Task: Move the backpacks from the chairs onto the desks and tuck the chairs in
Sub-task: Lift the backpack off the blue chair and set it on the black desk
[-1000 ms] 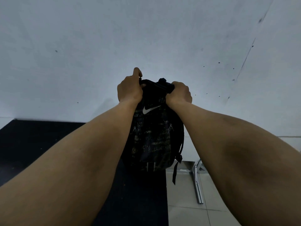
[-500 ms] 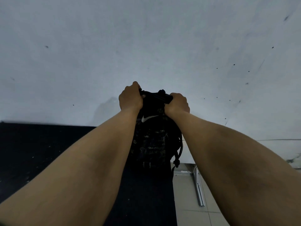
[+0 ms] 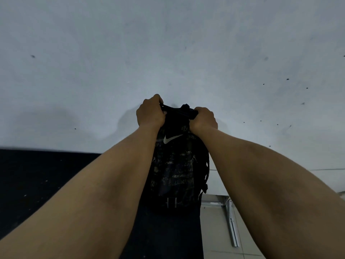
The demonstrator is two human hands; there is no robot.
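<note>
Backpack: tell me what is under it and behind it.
Under the backpack lies the dark desk; whether the bag's base touches it is hidden. Behind it stands the pale wall. The left hand and right hand grip its top.

Over the last second I have carried the backpack (image 3: 177, 169) further over the dark table (image 3: 46, 184). A second ago its bottom hung past the table's right edge, with the pale floor (image 3: 216, 230) showing beside and under it; now its base sits above the dark surface near that edge. Whether it touches the top I cannot tell. My left hand (image 3: 150, 114) and right hand (image 3: 203, 118) have moved lower in my view, down from the wall (image 3: 168, 43). My left thumb, which stuck up before, now lies folded down over the top strap.
</note>
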